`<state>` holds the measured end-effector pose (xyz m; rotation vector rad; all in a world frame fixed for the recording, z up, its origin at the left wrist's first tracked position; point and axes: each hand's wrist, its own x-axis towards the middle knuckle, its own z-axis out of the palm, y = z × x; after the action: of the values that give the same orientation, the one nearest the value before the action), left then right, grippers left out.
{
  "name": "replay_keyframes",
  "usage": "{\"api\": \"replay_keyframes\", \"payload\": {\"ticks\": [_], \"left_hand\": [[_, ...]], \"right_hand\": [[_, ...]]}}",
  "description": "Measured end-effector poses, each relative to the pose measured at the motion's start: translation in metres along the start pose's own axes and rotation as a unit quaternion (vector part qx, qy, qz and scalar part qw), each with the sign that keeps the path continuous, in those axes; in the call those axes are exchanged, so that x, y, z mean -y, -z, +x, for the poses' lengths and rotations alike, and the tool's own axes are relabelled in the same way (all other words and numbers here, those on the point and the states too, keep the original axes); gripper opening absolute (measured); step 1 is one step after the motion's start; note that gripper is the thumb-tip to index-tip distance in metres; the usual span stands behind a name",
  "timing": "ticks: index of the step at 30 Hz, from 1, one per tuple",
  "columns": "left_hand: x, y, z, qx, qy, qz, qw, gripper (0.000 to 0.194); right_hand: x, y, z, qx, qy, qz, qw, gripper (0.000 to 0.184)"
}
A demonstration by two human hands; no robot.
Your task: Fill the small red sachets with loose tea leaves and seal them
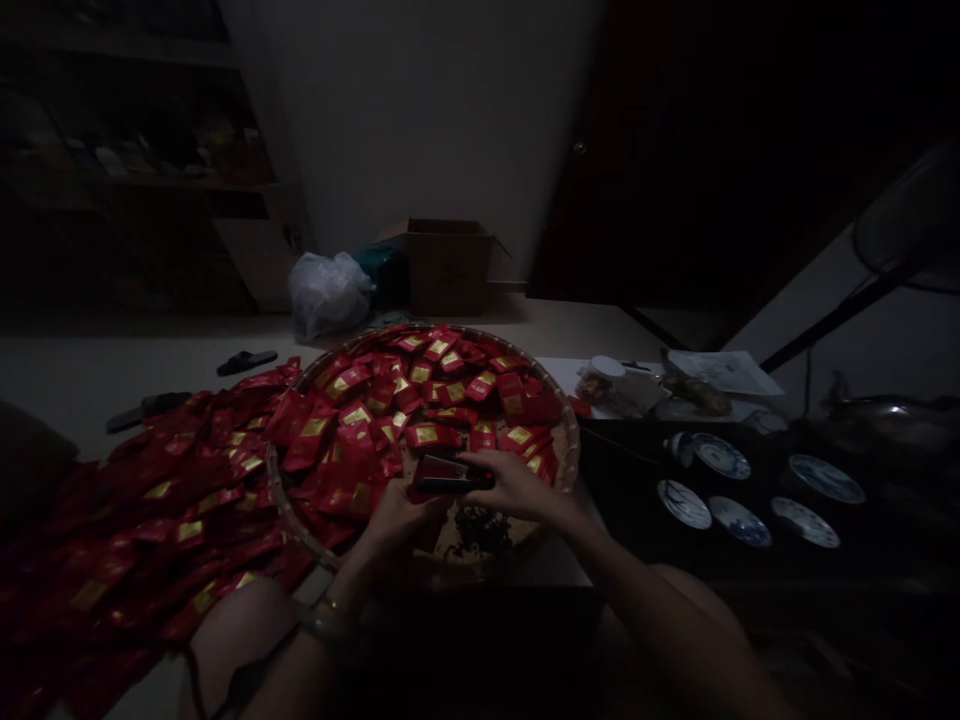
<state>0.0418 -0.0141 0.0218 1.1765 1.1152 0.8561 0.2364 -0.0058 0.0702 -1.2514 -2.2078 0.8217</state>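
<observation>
In the dim light my left hand (405, 515) is closed at the near side of a wide round woven tray (571, 440), pinching the edge of a red packet (415, 480). My right hand (514, 482) is wrapped round a small dark clamp-like tool (454, 474) with a pale strip along its jaw. The tool's tip meets the packet by my left fingers; its exact kind is too dark to tell. Many red packets with gold labels (360, 450) fill the tray's far and left parts. Loose dark leaf-like bits (480, 530) lie close below my right hand.
More red packets (150, 540) are heaped on the floor at left, near dark slippers (247, 362). A white plastic bag (330, 290) and an open cardboard box (448, 265) stand by the wall. At right, a dark table holds several patterned dishes (720, 455) and a lidded jar (600, 378).
</observation>
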Motion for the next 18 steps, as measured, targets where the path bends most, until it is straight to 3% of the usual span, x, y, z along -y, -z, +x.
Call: {"api": "replay_keyframes", "payload": {"ticks": [5,13,18], "left_hand": [[0.006,0.001,0.004,0.018,-0.037,0.014,0.999,0.038],[0.007,0.002,0.004,0.015,-0.018,0.016,1.000,0.035],[0.002,0.000,0.002,0.006,-0.034,0.008,0.999,0.032]], "right_hand": [[0.001,-0.012,0.005,-0.018,-0.009,0.016,1.000,0.035],[-0.005,-0.012,0.005,-0.017,-0.010,0.029,0.999,0.042],[-0.005,-0.013,0.005,-0.028,-0.010,0.024,0.999,0.035]]}}
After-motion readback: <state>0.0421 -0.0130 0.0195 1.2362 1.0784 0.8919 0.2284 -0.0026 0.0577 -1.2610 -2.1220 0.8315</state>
